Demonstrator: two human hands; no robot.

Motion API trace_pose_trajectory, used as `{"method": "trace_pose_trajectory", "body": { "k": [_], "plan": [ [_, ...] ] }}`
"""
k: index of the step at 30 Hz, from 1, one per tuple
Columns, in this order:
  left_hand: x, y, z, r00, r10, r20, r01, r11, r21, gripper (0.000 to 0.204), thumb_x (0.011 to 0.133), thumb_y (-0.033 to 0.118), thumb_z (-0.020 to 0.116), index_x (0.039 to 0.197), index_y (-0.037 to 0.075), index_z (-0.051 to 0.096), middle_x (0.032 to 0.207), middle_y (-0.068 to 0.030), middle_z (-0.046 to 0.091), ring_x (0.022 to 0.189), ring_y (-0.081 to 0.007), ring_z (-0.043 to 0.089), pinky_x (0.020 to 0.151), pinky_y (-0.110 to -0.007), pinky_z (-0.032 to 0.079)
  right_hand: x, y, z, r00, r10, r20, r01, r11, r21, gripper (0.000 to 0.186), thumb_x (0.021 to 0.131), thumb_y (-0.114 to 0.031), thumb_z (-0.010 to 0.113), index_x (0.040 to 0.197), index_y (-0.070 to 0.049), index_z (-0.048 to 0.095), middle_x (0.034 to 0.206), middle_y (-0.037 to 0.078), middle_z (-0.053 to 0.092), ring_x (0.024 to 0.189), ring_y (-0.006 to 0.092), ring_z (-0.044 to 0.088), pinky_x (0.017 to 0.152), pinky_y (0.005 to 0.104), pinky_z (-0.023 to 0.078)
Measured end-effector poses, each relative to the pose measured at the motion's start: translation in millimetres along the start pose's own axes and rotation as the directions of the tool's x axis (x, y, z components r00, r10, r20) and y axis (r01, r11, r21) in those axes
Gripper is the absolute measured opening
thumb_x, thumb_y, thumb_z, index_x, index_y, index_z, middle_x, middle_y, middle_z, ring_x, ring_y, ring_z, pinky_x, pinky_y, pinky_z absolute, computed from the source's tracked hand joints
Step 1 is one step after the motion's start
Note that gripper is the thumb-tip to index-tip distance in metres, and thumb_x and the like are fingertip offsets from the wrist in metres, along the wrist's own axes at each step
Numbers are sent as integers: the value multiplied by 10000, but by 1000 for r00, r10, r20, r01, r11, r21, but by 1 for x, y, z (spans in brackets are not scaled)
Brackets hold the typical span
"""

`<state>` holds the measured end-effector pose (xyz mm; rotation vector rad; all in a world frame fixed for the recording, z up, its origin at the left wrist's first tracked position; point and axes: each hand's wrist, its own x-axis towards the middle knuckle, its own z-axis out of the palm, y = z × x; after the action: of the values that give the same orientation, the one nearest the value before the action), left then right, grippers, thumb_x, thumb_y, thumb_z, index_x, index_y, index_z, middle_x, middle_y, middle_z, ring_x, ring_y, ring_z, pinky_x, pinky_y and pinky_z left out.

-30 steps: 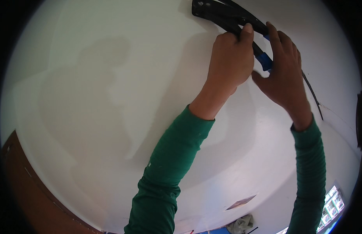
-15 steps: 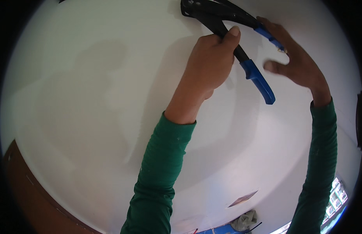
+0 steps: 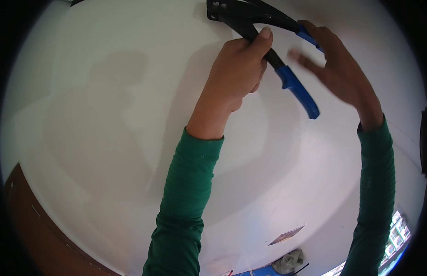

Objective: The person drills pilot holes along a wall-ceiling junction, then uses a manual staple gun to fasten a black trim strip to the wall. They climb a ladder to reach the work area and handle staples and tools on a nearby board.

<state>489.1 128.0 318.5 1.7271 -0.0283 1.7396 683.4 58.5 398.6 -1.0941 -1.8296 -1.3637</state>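
A black two-handled hand tool [image 3: 273, 16] with blue grips is held high against the white wall [image 3: 107, 115], its head at the top centre. My left hand [image 3: 234, 71] is closed round the black shank of the lower handle, below the head; that handle's blue grip [image 3: 300, 92] sticks out free beyond it. My right hand [image 3: 342, 73] is spread at the upper handle, its fingers lying over that blue grip and its blurred thumb held apart, reaching toward the lower handle without visibly touching it. Both forearms are in green sleeves.
A brown door [image 3: 43, 230] stands at the lower left. At the bottom are a small card [image 3: 285, 235] on the wall, a grey bundle [image 3: 287, 261] and something blue [image 3: 262, 271]. A bright gridded panel [image 3: 396, 232] shows lower right, a dark object [image 3: 425, 140] at the right edge.
The tool and my left hand have shifted left in view. My right hand has moved off the lower blue grip, uncovering it, and over the upper handle, its thumb moving.
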Motion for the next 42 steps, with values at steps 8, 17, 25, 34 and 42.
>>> {"method": "trace_pose_trajectory", "body": {
  "k": [8,17,25,34,42],
  "plan": [
    [11,2,7,980,67,-186,-55,996,69,589,1077,457,564,714,-6,594,562,-20,479,529,-133,428,505,-342,374,-11,-24,19,976,-128,-175,88,972,-216,1198,657,-408,954,1620,-66,328,1509,271,474,1432,514,435,1194,611,355],
    [25,4,3,970,119,-214,-92,987,129,585,1081,417,542,751,-60,620,605,-106,556,571,-210,510,590,-401,448,21,-31,17,987,-98,-131,86,992,-94,979,655,-49,812,1544,-10,404,1316,213,574,1271,413,549,1072,483,500],
    [37,-1,13,917,281,-284,-156,906,393,607,1081,395,519,746,-93,651,692,-259,667,670,-411,674,656,-485,506,38,-9,21,932,-319,-171,304,946,-110,833,652,8,788,1427,-29,484,1266,206,598,1234,412,562,1044,477,518],
    [39,3,29,924,256,-283,-129,908,399,593,1090,367,508,738,-86,658,686,-262,666,675,-418,688,653,-489,518,46,4,5,924,-376,-69,358,915,-184,692,656,17,779,1301,-50,536,1196,191,639,1110,412,653,927,497,571],
    [38,4,36,935,223,-275,-106,918,382,572,1097,337,502,742,-85,656,689,-248,669,662,-403,688,640,-476,514,43,9,-1,921,-386,-56,368,907,-204,683,650,-1,789,1286,-46,546,1145,194,656,1051,414,675,884,486,585]
  ]
}}
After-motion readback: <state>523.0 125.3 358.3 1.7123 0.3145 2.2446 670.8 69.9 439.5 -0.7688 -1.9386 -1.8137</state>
